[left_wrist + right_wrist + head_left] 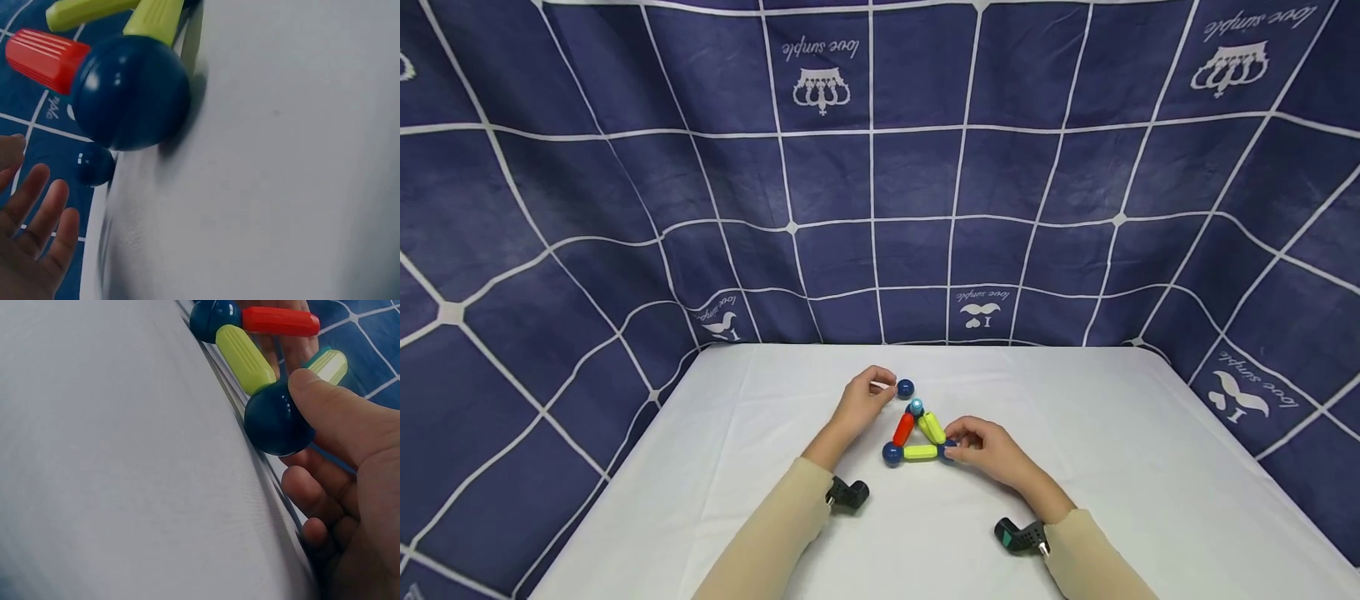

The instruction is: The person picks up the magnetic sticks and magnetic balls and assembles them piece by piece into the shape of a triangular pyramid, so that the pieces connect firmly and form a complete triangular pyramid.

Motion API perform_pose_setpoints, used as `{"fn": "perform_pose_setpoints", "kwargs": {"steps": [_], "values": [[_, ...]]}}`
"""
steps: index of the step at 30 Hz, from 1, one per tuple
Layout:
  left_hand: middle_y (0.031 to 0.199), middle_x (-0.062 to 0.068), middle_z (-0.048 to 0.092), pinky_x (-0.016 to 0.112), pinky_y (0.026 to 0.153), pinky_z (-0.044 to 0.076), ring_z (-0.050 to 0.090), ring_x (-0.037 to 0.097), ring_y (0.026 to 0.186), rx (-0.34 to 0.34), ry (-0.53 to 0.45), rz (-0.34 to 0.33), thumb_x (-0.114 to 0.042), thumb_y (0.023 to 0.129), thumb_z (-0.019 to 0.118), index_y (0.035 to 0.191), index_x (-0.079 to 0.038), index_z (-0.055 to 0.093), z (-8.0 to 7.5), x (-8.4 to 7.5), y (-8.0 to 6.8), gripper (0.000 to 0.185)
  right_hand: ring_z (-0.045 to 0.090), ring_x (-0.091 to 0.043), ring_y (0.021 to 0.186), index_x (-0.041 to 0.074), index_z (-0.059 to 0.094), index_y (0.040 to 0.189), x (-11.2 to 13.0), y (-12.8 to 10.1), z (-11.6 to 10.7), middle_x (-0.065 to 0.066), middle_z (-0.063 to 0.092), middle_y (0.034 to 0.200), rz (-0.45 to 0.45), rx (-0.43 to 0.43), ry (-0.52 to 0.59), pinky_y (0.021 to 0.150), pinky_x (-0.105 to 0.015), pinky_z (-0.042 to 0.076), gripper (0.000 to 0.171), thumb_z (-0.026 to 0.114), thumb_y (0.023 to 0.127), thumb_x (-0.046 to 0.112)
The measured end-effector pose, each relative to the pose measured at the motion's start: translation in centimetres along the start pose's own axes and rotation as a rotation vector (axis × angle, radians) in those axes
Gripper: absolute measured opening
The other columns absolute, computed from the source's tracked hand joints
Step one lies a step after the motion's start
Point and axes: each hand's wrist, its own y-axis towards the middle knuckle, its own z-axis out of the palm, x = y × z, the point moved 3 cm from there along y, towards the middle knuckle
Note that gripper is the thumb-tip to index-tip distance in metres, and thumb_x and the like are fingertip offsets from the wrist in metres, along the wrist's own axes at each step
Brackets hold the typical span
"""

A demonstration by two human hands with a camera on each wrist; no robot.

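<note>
A triangle of magnetic building rods and dark blue balls lies on the white table [760, 517]. A red rod [903, 429] forms its left side, a yellow-green rod [920, 452] its near side, and more yellow-green [932, 427] its right side. A light blue piece [916, 406] shows at the far corner. My right hand [992, 450] pinches the right corner ball [278, 419], thumb on top and fingers behind. At the left corner sits another blue ball [131, 94]. My left hand [861, 404] has its fingertips beside a loose blue ball [905, 388] beyond the triangle, fingers loosely bent.
A dark blue curtain [917, 175] with white grid lines hangs behind the table and along both sides. Black wrist cameras [850, 494] are strapped to both wrists, close over the tabletop.
</note>
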Motion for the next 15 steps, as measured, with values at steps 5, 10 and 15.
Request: {"fn": "perform_pose_setpoints", "kwargs": {"steps": [5,10,15], "values": [[0.126,0.009,0.066,0.037,0.088,0.054,0.064,0.025,0.107,0.055,0.078,-0.023,-0.013,0.094,0.068,0.122,-0.011,0.063,0.9,0.3,1.5,0.028,0.051,-0.009,0.072,0.016,0.070,0.106,-0.1,-0.1,-0.2,-0.002,0.061,0.085,-0.011,-0.002,0.000,0.062,-0.022,0.043,0.026,0.080,0.085,0.026],[0.139,0.009,0.060,0.044,0.103,0.050,0.061,0.029,0.122,0.119,0.141,-0.027,-0.013,0.096,0.066,0.135,-0.017,0.059,1.5,0.8,2.4,0.040,0.051,-0.009,0.071,0.016,0.070,0.106,-0.2,-0.1,-0.3,-0.002,0.061,0.084,-0.006,0.001,0.010,0.062,-0.022,0.043,0.025,0.080,0.085,0.025],[0.141,0.007,0.059,0.046,0.105,0.049,0.058,0.030,0.125,0.166,0.177,-0.052,-0.013,0.096,0.065,0.138,-0.022,0.059,1.8,1.0,2.8,0.044,0.052,-0.009,0.072,0.016,0.070,0.106,-0.1,-0.2,-0.2,0.000,0.061,0.085,0.003,0.006,0.006,0.062,-0.022,0.044,0.024,0.079,0.086,0.026]]}}
